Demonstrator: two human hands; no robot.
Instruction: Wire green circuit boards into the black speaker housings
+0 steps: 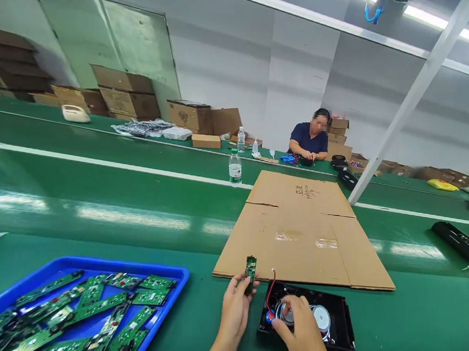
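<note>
My left hand [235, 308] is closed around a narrow green circuit board [250, 271], held upright between thumb and fingers. Just to its right, a black speaker housing [345, 319] lies with its inside facing up. Two round silver speaker backs show in it; the right one [321, 317] is in plain sight, the left partly covered. My right hand [301, 329] reaches over the housing, thumb and curved index finger apart. Its thumb is at a small blue part [270, 315] at the housing's left side. A red wire [270, 289] rises from there to a white plug.
At left, a blue tray [184, 274] holds several green circuit boards. Flattened cardboard [293, 256] lies ahead. A water bottle [235, 167] stands beyond. A co-worker [309, 135] sits at the far bench. A slanted white post [411, 103] rises at right, near black housings [456, 241].
</note>
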